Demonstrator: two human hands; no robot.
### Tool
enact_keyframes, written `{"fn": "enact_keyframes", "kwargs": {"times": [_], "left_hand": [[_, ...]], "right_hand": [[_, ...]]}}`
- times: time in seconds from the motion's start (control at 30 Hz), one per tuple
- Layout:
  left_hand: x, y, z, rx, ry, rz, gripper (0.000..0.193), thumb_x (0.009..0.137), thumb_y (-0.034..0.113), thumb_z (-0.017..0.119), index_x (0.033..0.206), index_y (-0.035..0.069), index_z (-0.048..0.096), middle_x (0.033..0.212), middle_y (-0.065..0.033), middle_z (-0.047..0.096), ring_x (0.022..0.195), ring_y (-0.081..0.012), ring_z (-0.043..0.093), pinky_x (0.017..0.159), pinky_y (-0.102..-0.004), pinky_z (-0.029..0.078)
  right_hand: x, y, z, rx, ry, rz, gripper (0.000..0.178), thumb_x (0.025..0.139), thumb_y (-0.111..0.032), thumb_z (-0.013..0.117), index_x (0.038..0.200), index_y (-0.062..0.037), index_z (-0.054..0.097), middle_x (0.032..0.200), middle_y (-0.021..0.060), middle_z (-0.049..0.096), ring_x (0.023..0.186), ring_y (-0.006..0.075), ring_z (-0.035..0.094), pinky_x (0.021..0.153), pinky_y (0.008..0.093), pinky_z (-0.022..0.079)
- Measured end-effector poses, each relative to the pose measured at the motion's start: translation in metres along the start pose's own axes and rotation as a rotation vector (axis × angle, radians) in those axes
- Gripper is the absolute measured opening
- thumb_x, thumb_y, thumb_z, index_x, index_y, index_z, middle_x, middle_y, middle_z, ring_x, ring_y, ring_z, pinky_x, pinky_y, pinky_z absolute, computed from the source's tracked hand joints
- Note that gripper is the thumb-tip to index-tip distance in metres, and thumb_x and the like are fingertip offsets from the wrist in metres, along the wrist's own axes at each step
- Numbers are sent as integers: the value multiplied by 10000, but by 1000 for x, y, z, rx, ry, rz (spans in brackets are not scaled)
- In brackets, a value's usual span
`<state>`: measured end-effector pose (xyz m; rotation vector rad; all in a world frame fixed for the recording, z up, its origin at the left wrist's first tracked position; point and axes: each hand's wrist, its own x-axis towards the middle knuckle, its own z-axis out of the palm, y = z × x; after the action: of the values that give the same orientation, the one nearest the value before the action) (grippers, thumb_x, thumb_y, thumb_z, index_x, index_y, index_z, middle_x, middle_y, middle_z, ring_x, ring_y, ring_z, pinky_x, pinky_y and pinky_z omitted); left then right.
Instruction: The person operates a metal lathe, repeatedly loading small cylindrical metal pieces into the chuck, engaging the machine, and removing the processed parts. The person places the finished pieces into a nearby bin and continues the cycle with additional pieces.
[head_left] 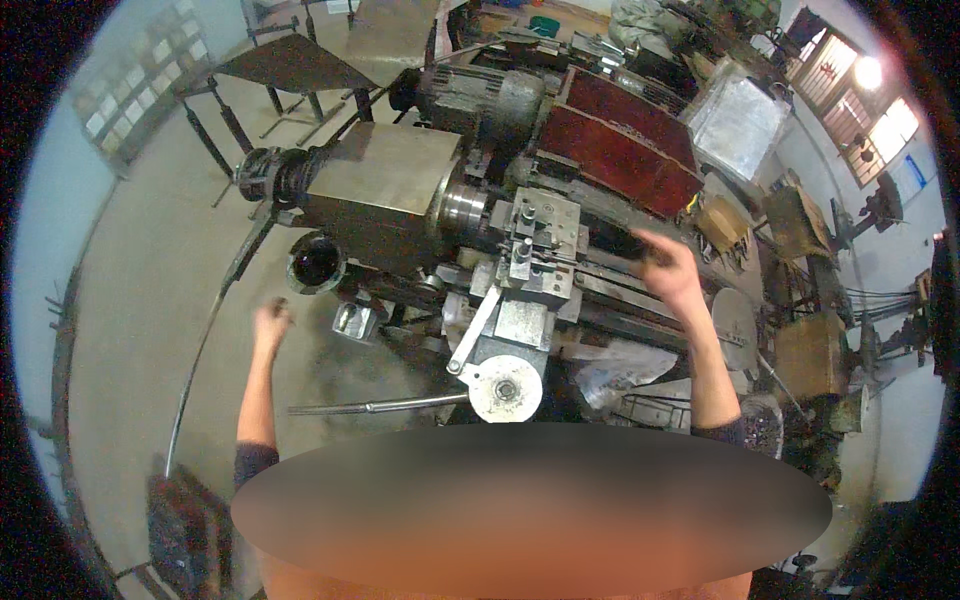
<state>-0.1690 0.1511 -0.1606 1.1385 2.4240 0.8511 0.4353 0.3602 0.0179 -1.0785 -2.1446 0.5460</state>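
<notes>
A metal lathe (400, 165) stands in front of me, with a shiny round chuck (465, 210) at the end of its headstock. My right hand (672, 272) is raised over the right part of the lathe bed (640, 300). Its index finger is stretched out toward the tool post (530, 235), apart from it, and its fingertips look dark. My left hand (271, 325) is in the air to the left, just below a round dark-mouthed part (315, 262). Its fingers look bent but are small and blurred, so I cannot tell whether they hold anything.
A round handwheel (505, 389) with a lever (475, 330) and a long rod handle (380, 405) juts toward me. Behind the lathe are a motor (485, 95) and a red tray (615, 140). A long thin bar (215, 320) slants down at the left. A dark table (295, 65) stands farther back.
</notes>
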Motion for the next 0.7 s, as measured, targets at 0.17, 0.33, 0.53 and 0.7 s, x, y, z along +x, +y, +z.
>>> {"fn": "enact_keyframes", "kwargs": {"times": [0.17,0.33,0.53,0.7], "left_hand": [[11,12,111,480,-321,14,339,703,286,640,923,32,598,896,-195,617,853,-330,603,748,-420,478],[29,8,102,1014,-289,488,255,753,110,535,1005,126,575,845,-104,635,801,-266,624,654,-404,492],[-26,21,51,719,-160,248,313,757,249,605,1024,87,589,821,-149,634,806,-284,621,683,-398,485],[-111,18,-3,148,-266,-228,349,765,288,612,1014,43,608,722,-157,632,715,-277,626,678,-358,482]], "right_hand": [[-116,59,-64,40,141,601,371,646,12,512,994,-3,637,869,78,650,775,130,572,716,239,448],[-193,115,-119,-121,125,780,346,626,-75,561,951,9,644,734,84,629,619,145,548,611,273,450],[-243,217,-194,-938,84,747,474,669,-254,645,1080,-27,581,921,177,629,819,337,595,727,382,475],[-270,306,-242,-984,-230,1098,456,628,-179,607,1058,-42,548,1018,216,588,960,368,556,812,408,442]]}}
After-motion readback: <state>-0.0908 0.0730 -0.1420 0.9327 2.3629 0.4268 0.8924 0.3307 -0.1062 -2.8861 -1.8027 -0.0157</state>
